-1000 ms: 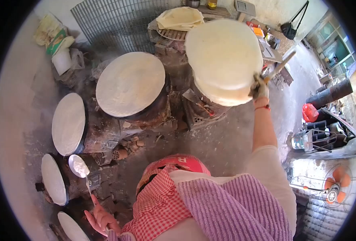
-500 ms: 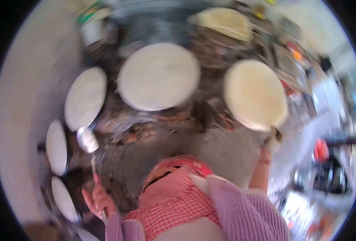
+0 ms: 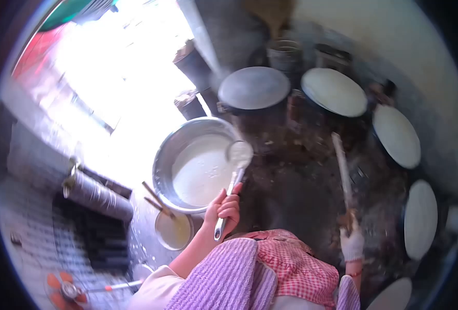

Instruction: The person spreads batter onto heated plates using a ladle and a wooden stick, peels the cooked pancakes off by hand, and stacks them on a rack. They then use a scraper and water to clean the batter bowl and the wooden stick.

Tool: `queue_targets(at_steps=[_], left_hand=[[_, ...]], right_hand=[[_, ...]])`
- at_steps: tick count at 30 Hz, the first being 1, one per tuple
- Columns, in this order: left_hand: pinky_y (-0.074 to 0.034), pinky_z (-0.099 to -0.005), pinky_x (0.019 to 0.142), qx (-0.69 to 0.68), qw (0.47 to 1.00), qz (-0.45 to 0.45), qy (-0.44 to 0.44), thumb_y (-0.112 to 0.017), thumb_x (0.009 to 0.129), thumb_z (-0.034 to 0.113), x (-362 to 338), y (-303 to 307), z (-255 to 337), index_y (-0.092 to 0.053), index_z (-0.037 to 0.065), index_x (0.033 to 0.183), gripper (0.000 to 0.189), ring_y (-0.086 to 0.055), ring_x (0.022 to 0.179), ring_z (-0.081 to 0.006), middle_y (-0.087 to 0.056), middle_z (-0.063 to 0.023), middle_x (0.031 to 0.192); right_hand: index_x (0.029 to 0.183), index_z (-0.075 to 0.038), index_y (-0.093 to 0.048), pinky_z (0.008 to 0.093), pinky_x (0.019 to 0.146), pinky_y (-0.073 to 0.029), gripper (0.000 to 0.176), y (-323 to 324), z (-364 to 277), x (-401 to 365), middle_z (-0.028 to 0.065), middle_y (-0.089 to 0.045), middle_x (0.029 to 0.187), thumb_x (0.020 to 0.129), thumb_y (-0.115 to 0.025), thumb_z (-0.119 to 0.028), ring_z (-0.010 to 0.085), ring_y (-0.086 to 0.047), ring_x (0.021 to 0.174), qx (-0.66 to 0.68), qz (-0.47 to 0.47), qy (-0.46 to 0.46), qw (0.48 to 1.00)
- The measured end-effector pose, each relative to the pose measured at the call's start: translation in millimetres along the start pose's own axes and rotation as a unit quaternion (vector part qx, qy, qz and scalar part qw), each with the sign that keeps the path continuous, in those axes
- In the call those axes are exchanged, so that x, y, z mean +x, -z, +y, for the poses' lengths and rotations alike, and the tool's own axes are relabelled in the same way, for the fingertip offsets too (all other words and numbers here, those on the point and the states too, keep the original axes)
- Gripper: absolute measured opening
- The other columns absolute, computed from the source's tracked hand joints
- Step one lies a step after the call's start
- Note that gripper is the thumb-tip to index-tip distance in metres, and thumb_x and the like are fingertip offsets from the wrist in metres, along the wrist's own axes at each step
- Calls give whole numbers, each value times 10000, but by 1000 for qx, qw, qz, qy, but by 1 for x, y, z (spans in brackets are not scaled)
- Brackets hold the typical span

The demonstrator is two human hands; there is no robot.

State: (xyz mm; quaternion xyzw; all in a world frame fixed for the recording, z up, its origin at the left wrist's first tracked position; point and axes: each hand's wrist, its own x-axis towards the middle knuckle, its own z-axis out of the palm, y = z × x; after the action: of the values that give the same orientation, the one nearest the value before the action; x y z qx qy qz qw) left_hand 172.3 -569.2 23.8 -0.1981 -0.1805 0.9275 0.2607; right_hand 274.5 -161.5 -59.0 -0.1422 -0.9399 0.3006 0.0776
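My left hand [image 3: 223, 213] is closed around the handle of a metal ladle [image 3: 232, 183]. The ladle's bowl, coated with white batter, is over the right rim of a large metal basin [image 3: 161, 192]. White batter [image 3: 200, 170] lies inside that basin. On the right, my right hand [image 3: 352, 244], in a pale work glove, grips a long, flat, pale spatula [image 3: 342, 168] by its brown end. The spatula points away from me, over the dark floor and apart from the round griddles.
Round griddles with pale surfaces [image 3: 334, 92] [image 3: 397, 137] curve along the right wall; a greyer one [image 3: 254, 88] stands ahead. Left of my hand is a small tub [image 3: 174, 235] with sticks in it. Farther left are a plastic-wrapped roll [image 3: 98, 197] and an orange-bladed fan [image 3: 58, 299].
The view has swung round from the griddles to the basin by the bright doorway. The ladle, earlier beside the left griddles, is now over the basin's rim. Both hands remain closed.
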Motion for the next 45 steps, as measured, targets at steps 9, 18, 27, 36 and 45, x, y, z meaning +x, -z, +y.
queue_targets(at_steps=[9, 18, 27, 36, 45], left_hand=[[-304, -222, 380, 280, 876, 72, -387, -377, 1040, 358, -62, -58, 165, -491, 35, 1300, 430, -338, 441, -70, -347, 26, 619], [-448, -358, 458, 649, 530, 502, -214, -486, 973, 267, 47, 105, 370, -607, -4, 968, 297, -583, 508, -216, -582, -117, 645], [-444, -414, 430, 701, 461, 512, -183, -446, 984, 256, 71, 107, 396, -542, -14, 911, 295, -562, 457, -292, -578, -163, 627], [-258, -216, 357, 226, 876, 332, -268, -441, 1013, 273, 105, 9, 279, -479, 45, 964, 236, -271, 405, -38, -293, 65, 561], [-286, -238, 316, 300, 794, 134, -512, -453, 1010, 213, 85, -150, 140, -566, 6, 1093, 251, -289, 396, -62, -280, 60, 566]], right_hand=[[1400, -86, -443, 245, 542, -515, 581, -143, -341, 194, 52, -636, 1002, 866, -657, -167, 116, -631, 628, 253, -509, -48, 821], [1339, -56, -498, 173, 387, -314, 519, -295, -390, 252, 6, -580, 753, 850, -643, -150, 24, -428, 467, 76, -652, -230, 718], [1353, -63, -524, 225, 639, -491, 536, -308, -411, 276, 19, -650, 988, 844, -689, -93, 76, -579, 762, 53, -665, -166, 726], [1227, -142, -612, 393, 744, -533, 400, -291, -338, 304, 163, -646, 956, 831, -650, -178, 323, -650, 856, -134, -549, 300, 769], [1331, -65, -534, 344, 596, -510, 496, -226, -372, 349, 124, -644, 909, 851, -657, -65, 237, -622, 685, 293, -429, 532, 668]])
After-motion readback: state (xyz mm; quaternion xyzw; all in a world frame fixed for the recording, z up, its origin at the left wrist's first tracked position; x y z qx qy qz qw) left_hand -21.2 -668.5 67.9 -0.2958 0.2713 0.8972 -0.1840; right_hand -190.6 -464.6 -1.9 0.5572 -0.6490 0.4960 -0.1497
